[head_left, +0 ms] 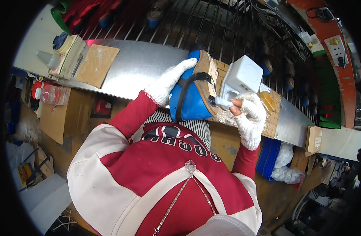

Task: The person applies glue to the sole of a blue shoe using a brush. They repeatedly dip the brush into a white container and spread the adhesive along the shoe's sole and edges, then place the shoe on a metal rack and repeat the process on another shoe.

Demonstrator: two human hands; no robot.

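The left hand (169,82) grips a blue shoe last (187,103) wrapped by a black strap (184,93), above the desk's (137,59) near edge. The right hand (251,117) pinches a white-handled brush (224,103) at the brown sole's (206,89) lower end; brushing looks underway, though remaining coverage cannot be told.

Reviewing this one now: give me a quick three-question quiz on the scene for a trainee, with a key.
1. What is the left hand holding?
2. True or false: the right hand has all its fingertips gloved.
3. Where does the boxy white container stand? (a) by the left elbow; (b) just beyond the right hand; (c) on the wearer's lap.

Key:
1. A blue shoe form.
2. False: bare fingertips pinch a small white-handled tool.
3. (b)
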